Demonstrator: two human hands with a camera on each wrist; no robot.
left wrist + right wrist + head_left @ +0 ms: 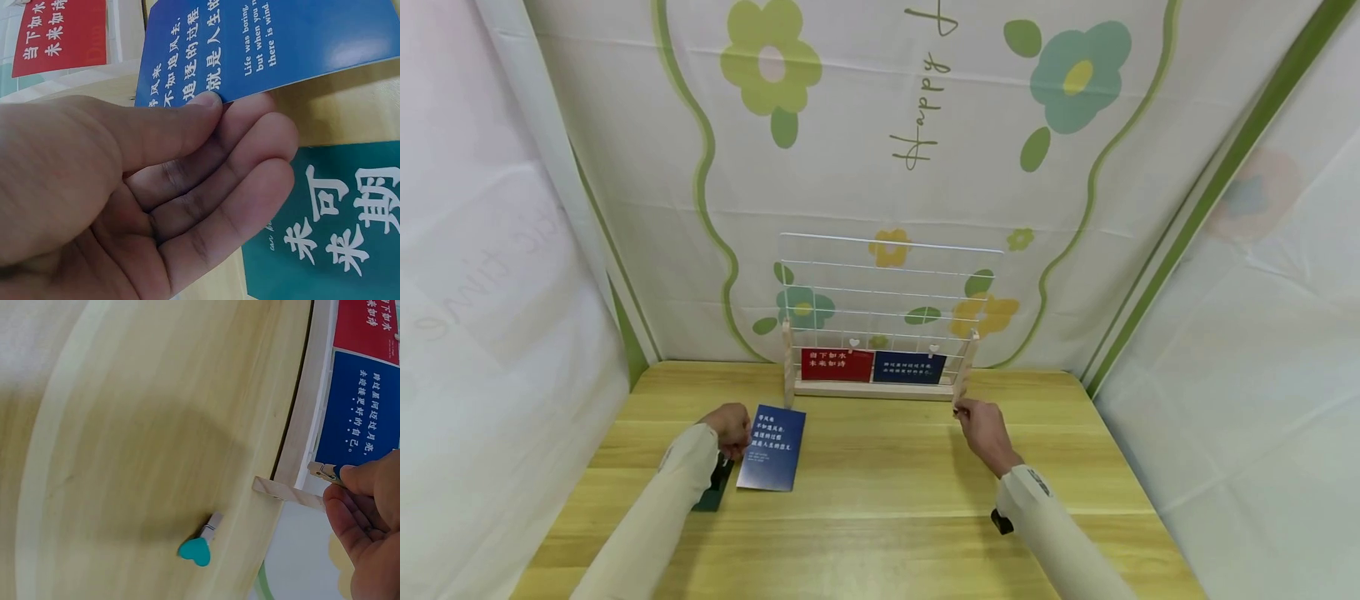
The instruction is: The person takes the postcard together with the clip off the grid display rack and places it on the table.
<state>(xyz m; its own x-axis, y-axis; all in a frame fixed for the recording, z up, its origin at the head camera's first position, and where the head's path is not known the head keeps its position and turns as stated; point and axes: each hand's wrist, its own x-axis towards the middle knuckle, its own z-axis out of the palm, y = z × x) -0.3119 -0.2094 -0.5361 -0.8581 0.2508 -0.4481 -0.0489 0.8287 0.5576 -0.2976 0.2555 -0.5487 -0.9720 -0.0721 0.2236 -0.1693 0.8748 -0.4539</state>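
Note:
My left hand (728, 427) pinches the edge of a blue postcard with white Chinese text (778, 454) between thumb and fingers. Below it on the table lies a green postcard (325, 231), partly covered by my left arm in the head view. My right hand (985, 429) holds a small wooden clothespin (320, 469) by one end, near the right foot of a wire grid rack (891, 292). A dark blue bit of the clothespin shows at my fingertips. On the rack hang a red postcard (837, 364) and a navy postcard (908, 367), side by side, with white heart clips above.
A clothespin with a teal heart (197, 550) lies on the wooden table (880, 517) near the rack's right foot. The rack's wooden base (880, 390) stands at the table's back edge. Behind it hangs a flowered fabric wall (850, 183); white fabric closes both sides.

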